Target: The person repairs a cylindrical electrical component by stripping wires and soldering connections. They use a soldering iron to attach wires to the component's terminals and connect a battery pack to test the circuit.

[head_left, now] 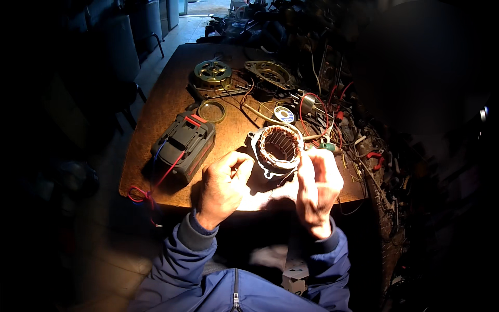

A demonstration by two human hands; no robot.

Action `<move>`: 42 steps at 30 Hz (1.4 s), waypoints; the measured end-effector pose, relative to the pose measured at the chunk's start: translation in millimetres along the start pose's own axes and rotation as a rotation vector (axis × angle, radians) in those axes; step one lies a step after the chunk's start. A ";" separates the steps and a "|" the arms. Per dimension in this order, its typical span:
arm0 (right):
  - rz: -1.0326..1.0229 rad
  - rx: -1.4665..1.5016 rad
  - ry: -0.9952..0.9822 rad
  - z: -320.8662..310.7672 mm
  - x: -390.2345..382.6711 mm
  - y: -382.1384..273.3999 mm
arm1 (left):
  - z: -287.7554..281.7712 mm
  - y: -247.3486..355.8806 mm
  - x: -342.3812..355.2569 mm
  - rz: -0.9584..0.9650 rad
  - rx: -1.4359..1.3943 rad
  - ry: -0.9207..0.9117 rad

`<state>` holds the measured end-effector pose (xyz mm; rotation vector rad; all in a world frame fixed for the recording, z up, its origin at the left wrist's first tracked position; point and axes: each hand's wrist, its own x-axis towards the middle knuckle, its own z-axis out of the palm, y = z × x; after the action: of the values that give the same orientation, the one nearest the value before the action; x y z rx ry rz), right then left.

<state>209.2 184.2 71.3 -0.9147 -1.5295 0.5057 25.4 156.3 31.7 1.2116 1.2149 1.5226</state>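
A motor stator [279,145] with a ring of copper windings stands on the wooden table [156,117], its open bore facing up and a pale metal flange with lugs around it. My left hand [222,186] is beside the flange, thumb pressed to the curled fingers; whatever it pinches is too small to make out. At the windings' right edge, my right hand [319,190] has its fingers drawn together. What lies between those fingertips is hidden. To the left sits a black battery pack [183,145] with red and blue wires.
Toward the back lie a brass-coloured motor end cover [213,73], another metal housing [269,73] and a round ring [211,112]. Behind the stator is a wire spool [284,115]. Tangled wires and tools, including red-handled pliers [375,160], crowd the right side.
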 end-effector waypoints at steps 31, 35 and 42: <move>0.090 0.293 -0.060 -12.1 -40.2 33.3 | 19.1 66.9 18.5 0.200 0.717 -0.037; -0.011 0.277 -0.040 -12.5 -39.2 37.6 | 25.2 66.9 20.6 0.139 0.749 -0.046; -0.111 0.283 -0.065 -20.6 -37.6 41.6 | 19.6 64.8 24.3 -0.030 0.477 -0.051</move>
<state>238.6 175.6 20.0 -0.5969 -1.5111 0.6575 37.7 170.6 101.1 1.5152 1.6094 1.2043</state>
